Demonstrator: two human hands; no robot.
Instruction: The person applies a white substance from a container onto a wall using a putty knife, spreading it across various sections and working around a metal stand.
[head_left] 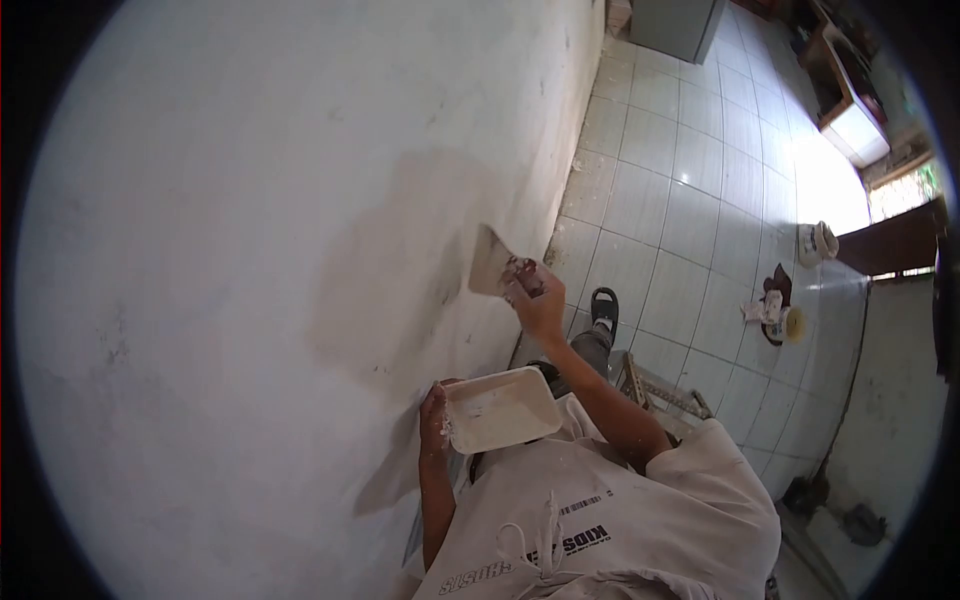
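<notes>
My right hand (541, 310) is wrapped round the handle of a putty knife (489, 264), whose wide blade points up and left, close to the white wall (250, 240). Dried smears mark the handle and my fingers. At the left, my left hand (433, 418) grips the short side of a shallow white tray (505, 436) in front of my chest. A little pale paste shows inside the tray, and white bits cling to its edge by my fingers. A broad darker patch (400, 230) covers part of the wall beside the blade.
My sandalled foot (604, 308) shows above a tiled floor (665, 200), with a wooden frame (660, 392) beside my legs. Farther right are a white bucket (817, 243) and a yellowish container (790, 324) with bags. A grey cabinet (672, 28) stands at the far end.
</notes>
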